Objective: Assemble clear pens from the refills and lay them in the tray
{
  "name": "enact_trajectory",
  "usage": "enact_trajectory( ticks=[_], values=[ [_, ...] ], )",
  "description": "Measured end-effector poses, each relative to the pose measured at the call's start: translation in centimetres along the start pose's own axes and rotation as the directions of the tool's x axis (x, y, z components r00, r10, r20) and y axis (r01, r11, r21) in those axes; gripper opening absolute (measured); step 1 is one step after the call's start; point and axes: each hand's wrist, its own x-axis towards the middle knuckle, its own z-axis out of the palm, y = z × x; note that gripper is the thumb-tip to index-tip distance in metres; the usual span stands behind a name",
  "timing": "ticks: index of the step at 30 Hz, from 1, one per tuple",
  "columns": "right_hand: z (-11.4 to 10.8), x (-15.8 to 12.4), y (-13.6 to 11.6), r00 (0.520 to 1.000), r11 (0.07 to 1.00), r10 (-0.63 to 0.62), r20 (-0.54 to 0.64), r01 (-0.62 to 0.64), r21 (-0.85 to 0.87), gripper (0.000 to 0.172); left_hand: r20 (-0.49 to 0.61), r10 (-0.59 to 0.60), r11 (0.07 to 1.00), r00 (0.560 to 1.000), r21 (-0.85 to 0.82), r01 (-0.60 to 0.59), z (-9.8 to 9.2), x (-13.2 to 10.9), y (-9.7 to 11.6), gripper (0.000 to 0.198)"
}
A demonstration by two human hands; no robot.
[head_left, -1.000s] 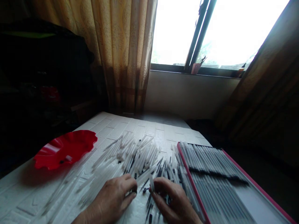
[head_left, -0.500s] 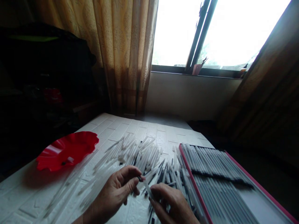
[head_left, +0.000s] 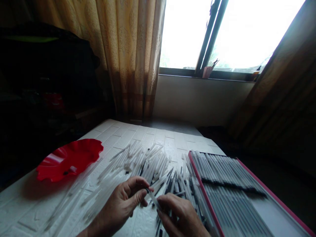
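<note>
A translucent pen tube [head_left: 153, 199] with a dark end slants between my two hands. My left hand [head_left: 127, 202] pinches the dark end between thumb and forefinger. Lower down, the fingers of my right hand [head_left: 180, 210] close around the pale end. Beyond the hands lies a loose heap of translucent pen tubes [head_left: 158, 164], with some dark pieces among them. Thin dark rods and more tubes [head_left: 176, 182] lie just past my right hand, partly hidden by it.
At right stands a red-edged box [head_left: 208, 197] holding rows of pens [head_left: 229, 207] with dark parts across the middle. A wavy red bowl [head_left: 74, 158] with small pieces inside sits at left on the white brick-patterned table [head_left: 118, 133]. Curtains [head_left: 130, 59] and a window are behind.
The view has shifted slightly. My right hand has moved a little toward the left hand along the pen tube; both hands keep hold of it.
</note>
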Motion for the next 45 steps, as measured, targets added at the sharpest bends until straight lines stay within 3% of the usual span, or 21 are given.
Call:
enact_trajectory(
  ticks=[13, 19, 25, 34, 41, 45],
  values=[
    [-0.1, 0.0, 0.1, 1.0, 0.998, 0.011, -0.003, -0.011, -0.068, 0.02, -0.002, 0.126, 0.986, 0.992, 0.109, -0.125, -0.6, 0.2, -1.2, 0.025],
    [0.2, -0.2, 0.5, 0.997, 0.999, -0.009, -0.073, 0.006, -0.05, 0.028, -0.041, 0.112, 0.98, 0.993, 0.167, -0.104, -0.5, 0.2, -0.9, 0.021],
    [1.2, -0.4, 1.1, 0.981, 0.993, -0.085, -0.175, 0.068, -0.101, 0.031, -0.098, 0.068, 0.991, 0.993, 0.123, -0.056, 0.1, 0.2, -0.2, 0.027],
    [1.3, -0.5, 1.4, 0.96, 0.978, -0.14, -0.245, 0.095, -0.185, 0.014, -0.086, 0.035, 0.997, 0.996, 0.076, -0.028, 0.5, 0.2, -0.6, 0.03],
    [1.3, -0.4, 1.3, 0.976, 0.983, -0.066, -0.206, 0.028, -0.182, 0.024, -0.098, 0.029, 0.998, 0.995, 0.059, -0.023, 0.4, 0.3, -0.5, 0.033],
    [1.4, -0.5, 1.3, 0.966, 0.988, -0.031, -0.257, -0.009, -0.153, 0.023, -0.09, 0.03, 0.997, 0.996, 0.072, -0.024, 0.2, 0.3, -0.9, 0.033]
  ],
)
